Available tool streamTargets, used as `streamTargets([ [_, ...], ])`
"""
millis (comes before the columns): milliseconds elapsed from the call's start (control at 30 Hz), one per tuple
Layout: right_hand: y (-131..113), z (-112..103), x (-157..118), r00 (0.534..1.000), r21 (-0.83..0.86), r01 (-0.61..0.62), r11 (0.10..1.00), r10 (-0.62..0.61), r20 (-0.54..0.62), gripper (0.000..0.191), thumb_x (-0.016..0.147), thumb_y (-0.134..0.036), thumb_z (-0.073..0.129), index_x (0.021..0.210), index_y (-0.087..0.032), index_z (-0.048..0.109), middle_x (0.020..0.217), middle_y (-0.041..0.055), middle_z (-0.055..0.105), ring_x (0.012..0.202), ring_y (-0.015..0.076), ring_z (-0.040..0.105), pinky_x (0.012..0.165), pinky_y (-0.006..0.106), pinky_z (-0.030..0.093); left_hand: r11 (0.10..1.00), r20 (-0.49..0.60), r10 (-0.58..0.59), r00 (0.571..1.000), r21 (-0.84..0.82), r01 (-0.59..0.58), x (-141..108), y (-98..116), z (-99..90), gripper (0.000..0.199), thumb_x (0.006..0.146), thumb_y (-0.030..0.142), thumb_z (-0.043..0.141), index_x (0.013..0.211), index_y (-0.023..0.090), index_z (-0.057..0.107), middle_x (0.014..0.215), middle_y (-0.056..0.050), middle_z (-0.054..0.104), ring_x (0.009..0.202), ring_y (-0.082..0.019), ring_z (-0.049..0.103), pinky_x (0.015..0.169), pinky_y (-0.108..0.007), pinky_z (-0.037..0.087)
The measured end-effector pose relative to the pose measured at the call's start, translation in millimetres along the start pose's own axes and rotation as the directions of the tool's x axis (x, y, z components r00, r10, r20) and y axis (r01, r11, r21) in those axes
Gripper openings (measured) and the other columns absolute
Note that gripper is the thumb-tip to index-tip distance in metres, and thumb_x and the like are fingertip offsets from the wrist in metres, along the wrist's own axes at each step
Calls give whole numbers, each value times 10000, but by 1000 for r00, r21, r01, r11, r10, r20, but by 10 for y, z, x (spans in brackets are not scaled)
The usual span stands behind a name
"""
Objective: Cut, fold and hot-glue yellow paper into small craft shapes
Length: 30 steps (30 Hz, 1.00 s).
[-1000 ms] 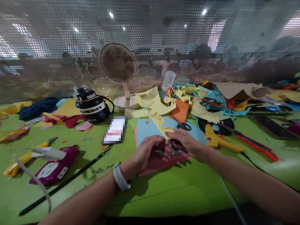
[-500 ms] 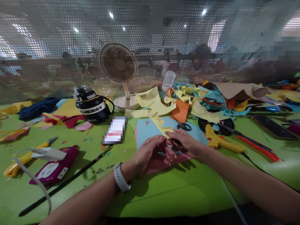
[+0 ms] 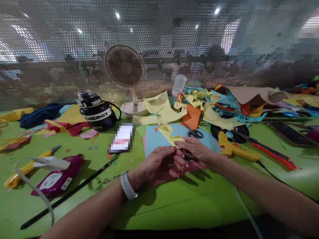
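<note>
A folded piece of yellow paper (image 3: 167, 132) is held up between my two hands, over a stack of blue paper (image 3: 153, 139) and pink paper (image 3: 161, 179). My left hand (image 3: 165, 162) pinches its lower end with thumb and forefinger; the other fingers curl loosely below. On the right side of the piece, my right hand (image 3: 195, 151) grips it with the thumb on top, its fingers partly hidden underneath. Just behind the hands, black-handled scissors (image 3: 195, 133) lie on the blue sheet. Small orange bits (image 3: 156, 129) rest near the sheet's left corner.
A yellow glue gun (image 3: 236, 152) and a red-and-black tool (image 3: 274, 156) lie right. Paper scraps (image 3: 164, 109) heap behind. Left are a phone (image 3: 122, 137), a black flask (image 3: 97, 111), a fan (image 3: 125, 66), a purple pouch (image 3: 57, 179) and a yellow-handled cutter (image 3: 30, 166).
The folded yellow paper has turned in my fingers, its upper end tipping left and showing more of its face. My hands stay in nearly the same place.
</note>
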State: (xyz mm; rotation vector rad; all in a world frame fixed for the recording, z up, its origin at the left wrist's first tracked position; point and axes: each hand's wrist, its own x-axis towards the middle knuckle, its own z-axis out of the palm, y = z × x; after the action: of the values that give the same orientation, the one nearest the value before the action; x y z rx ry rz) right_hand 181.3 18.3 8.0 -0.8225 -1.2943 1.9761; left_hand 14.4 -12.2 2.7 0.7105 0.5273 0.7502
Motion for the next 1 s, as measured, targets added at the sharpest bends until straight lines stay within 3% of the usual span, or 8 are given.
streamTargets([
  [233,6,-20,11,999,-13,-32,999,31,-42,295,755,-402,692,722,-146,551,562,-62,507,403,27,370,381,188,234,988,20,-138,990,-66,139,18,46,-119,181,833,249,635,881,84,690,815,-116,740,588,-136,666,398,-160,433],
  [500,11,9,-1,996,-59,-24,998,19,-83,327,720,-425,718,738,-149,543,507,-80,450,403,27,317,390,181,209,978,40,-187,982,-91,190,1,86,-140,183,899,187,543,968,74,670,875,-111,750,662,-146,703,425,-135,452],
  [833,-19,56,-11,997,-127,-11,992,2,-76,337,740,-454,687,743,-149,543,507,-65,494,404,43,355,395,200,220,993,-9,-116,993,13,116,33,69,-173,133,837,173,608,839,85,707,829,-112,750,629,-139,682,384,-117,426],
  [1000,-18,66,-13,1000,-133,24,991,-25,-5,322,770,-455,646,756,-155,532,499,-58,508,430,62,422,423,207,249,995,-22,-74,997,68,75,38,74,-159,150,822,189,618,838,72,710,797,-112,745,607,-138,663,399,-137,447],
])
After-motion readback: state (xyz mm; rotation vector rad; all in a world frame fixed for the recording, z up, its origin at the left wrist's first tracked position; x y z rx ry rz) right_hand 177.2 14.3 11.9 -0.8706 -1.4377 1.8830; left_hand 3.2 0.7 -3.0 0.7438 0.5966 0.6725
